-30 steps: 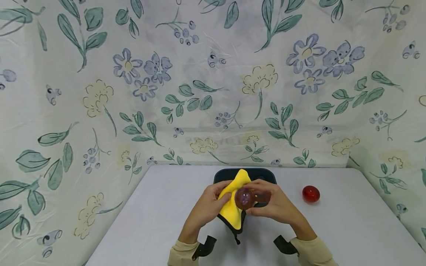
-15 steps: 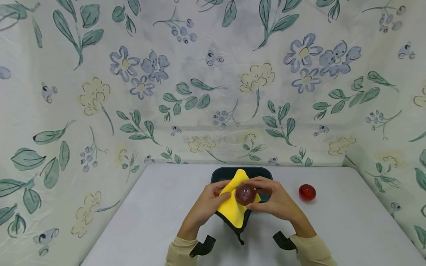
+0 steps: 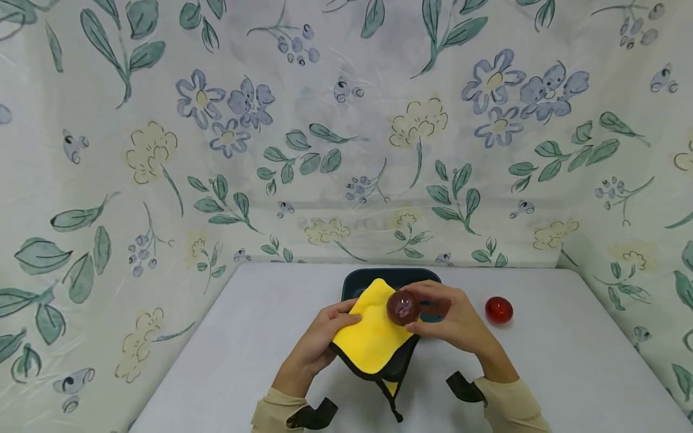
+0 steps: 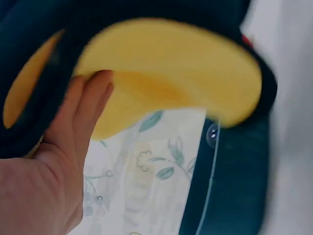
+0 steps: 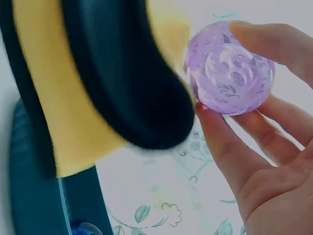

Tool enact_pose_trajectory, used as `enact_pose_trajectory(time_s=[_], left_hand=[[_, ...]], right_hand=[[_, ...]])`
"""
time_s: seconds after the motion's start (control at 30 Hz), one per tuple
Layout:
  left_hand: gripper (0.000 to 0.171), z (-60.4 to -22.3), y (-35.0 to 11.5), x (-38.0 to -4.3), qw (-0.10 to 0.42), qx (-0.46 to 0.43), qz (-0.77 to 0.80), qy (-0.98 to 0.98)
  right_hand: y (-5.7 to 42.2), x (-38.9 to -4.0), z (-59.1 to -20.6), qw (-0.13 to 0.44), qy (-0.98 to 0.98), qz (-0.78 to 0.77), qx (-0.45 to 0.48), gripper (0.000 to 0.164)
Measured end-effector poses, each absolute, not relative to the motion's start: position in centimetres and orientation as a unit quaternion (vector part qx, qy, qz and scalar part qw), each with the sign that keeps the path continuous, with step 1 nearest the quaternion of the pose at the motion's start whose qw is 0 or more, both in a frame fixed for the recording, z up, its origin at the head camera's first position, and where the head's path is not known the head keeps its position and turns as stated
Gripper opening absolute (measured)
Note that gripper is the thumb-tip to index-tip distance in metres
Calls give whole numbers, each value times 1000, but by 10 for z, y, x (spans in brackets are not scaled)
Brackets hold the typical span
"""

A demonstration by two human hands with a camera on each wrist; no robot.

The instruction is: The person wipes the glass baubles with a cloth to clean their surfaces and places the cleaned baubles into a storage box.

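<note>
In the head view my left hand (image 3: 316,338) pinches the left edge of a yellow cloth (image 3: 370,337) with dark trim and a dark underside. A corner with a loop hangs toward me. My right hand (image 3: 460,319) holds a glossy see-through ball (image 3: 403,308) between thumb and fingers, at the cloth's right edge. It looks purple in the right wrist view, where the thumb and fingertips grip the ball (image 5: 230,68) and the dark side of the cloth (image 5: 132,73) hangs beside it. In the left wrist view the cloth (image 4: 171,54) drapes over my left fingers.
Behind the hands stands a dark teal tray (image 3: 392,275), partly hidden by the cloth. A small clear ball (image 4: 212,135) shows at it in the left wrist view, a blue one (image 5: 85,228) in the right. A red ball (image 3: 498,310) lies on the white table to the right.
My left hand has moved left and toward me, and the cloth has spread out flatter. The ball in my right hand has come off the cloth's middle to its upper right edge.
</note>
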State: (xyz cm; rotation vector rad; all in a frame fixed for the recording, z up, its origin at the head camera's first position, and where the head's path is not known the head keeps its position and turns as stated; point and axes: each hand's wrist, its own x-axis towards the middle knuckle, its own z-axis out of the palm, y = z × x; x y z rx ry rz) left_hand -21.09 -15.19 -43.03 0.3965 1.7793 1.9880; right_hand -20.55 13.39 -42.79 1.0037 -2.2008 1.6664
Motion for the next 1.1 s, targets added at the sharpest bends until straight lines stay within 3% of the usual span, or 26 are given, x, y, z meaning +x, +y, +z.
enact_pose_trajectory(time_s=[0.3, 0.73, 1.1], left_hand=[[65, -446, -187, -196, 256, 96, 726, 631], [74, -482, -252, -180, 233, -7, 708, 666], [74, -503, -273, -179, 218, -54, 675, 703]], right_hand=[[138, -207, -428, 99, -742, 579, 323, 52], [144, -209, -426, 93, -733, 625, 253, 56], [149, -222, -430, 83, -745, 628, 207, 58]])
